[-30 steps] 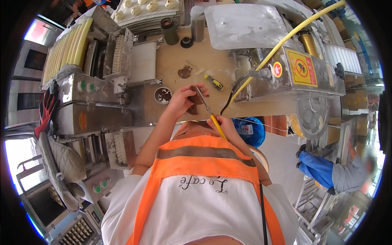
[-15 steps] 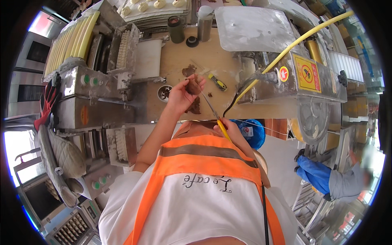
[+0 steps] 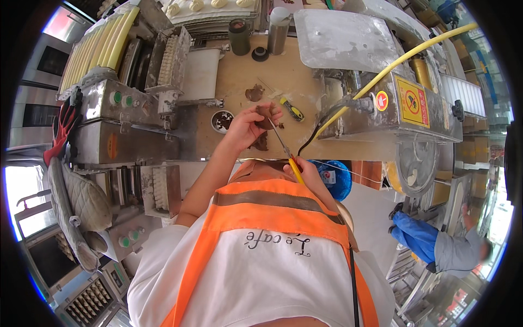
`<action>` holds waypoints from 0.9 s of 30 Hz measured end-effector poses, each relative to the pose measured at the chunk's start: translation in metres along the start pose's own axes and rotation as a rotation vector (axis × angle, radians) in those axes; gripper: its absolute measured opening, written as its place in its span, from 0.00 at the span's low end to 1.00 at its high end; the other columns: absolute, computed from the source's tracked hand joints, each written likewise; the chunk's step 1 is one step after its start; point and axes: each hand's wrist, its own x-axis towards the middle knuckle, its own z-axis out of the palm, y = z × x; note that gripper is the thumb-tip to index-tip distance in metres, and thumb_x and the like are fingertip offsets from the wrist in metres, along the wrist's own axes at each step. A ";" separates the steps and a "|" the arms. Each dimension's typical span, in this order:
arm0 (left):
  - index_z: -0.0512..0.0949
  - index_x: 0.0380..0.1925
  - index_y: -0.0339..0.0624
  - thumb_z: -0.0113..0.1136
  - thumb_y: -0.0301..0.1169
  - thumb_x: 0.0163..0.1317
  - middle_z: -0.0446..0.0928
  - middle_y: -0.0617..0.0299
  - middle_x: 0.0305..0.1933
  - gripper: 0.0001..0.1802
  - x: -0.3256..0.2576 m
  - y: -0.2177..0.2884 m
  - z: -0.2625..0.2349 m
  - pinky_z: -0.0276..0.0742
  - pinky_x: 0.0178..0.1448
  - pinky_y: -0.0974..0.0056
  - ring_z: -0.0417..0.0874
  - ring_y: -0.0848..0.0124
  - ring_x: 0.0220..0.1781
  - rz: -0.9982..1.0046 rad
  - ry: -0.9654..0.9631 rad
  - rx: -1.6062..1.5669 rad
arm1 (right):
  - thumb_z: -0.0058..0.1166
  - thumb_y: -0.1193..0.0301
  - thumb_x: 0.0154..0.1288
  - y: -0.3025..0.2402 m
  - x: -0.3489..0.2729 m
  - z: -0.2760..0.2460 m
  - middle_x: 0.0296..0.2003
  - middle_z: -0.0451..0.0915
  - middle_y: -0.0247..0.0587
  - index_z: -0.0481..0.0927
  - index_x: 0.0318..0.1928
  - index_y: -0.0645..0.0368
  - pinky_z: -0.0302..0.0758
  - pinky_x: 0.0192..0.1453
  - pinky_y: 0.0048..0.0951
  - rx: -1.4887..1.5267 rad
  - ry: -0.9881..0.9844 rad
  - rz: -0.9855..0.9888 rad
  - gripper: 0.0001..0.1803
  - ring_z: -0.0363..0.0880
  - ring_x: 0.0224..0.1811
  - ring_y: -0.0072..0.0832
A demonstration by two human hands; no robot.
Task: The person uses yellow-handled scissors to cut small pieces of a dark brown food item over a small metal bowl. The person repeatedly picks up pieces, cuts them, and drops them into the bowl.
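My left hand (image 3: pixel 243 131) pinches a thin brown sheet (image 3: pixel 265 113) above the table, with fingers on both sides of it. My right hand (image 3: pixel 309 174), close to the apron, is closed round the yellow handles of a pair of scissors (image 3: pixel 295 168). The blades point up and left, their tips at the lower right edge of the sheet; whether they are cutting into it is too small to tell. Another brown piece (image 3: pixel 254 93) lies flat beyond the left hand, and more brown scrap (image 3: pixel 261 143) lies just below it. A white bowl (image 3: pixel 214 123) of dark bits stands left of that hand.
A yellow-black cutter-like tool (image 3: pixel 292 109) lies right of the sheet. A dark green canister (image 3: pixel 238 39), a black lid (image 3: pixel 260 54) and a steel flask (image 3: pixel 278 31) stand farther back. Metal machines (image 3: pixel 128 106) flank the tabletop. A person (image 3: pixel 436 240) is at lower right.
The left hand and brown sheet have shifted slightly right, and the sheet is turned a little. The scissors stay nearly in place. The whole view has shifted slightly.
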 end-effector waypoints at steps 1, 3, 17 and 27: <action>0.65 0.51 0.29 0.37 0.18 0.55 0.67 0.41 0.56 0.22 0.000 0.000 0.000 0.69 0.61 0.56 0.71 0.53 0.58 -0.002 0.001 0.004 | 0.54 0.43 0.54 -0.003 -0.001 -0.001 0.23 0.74 0.50 0.73 0.33 0.65 0.67 0.30 0.32 -0.011 0.003 0.003 0.32 0.72 0.25 0.40; 0.65 0.51 0.28 0.36 0.17 0.55 0.67 0.40 0.56 0.22 0.001 0.000 -0.001 0.70 0.61 0.57 0.71 0.53 0.58 -0.002 0.000 0.009 | 0.54 0.42 0.54 -0.007 -0.001 -0.003 0.22 0.73 0.50 0.73 0.32 0.65 0.66 0.29 0.32 -0.032 0.009 0.008 0.33 0.72 0.25 0.39; 0.65 0.51 0.28 0.35 0.15 0.55 0.70 0.42 0.53 0.21 -0.001 -0.003 0.007 0.71 0.59 0.58 0.74 0.55 0.56 -0.008 0.040 0.089 | 0.58 0.49 0.55 -0.008 0.003 0.000 0.22 0.75 0.49 0.76 0.32 0.67 0.66 0.28 0.30 -0.033 0.028 0.021 0.27 0.73 0.23 0.33; 0.66 0.51 0.28 0.35 0.15 0.55 0.70 0.42 0.54 0.21 -0.002 -0.002 0.010 0.72 0.59 0.58 0.73 0.55 0.56 -0.020 0.035 0.095 | 0.58 0.49 0.55 -0.008 0.003 0.000 0.21 0.75 0.51 0.76 0.32 0.66 0.67 0.28 0.31 -0.028 0.030 0.001 0.27 0.73 0.23 0.37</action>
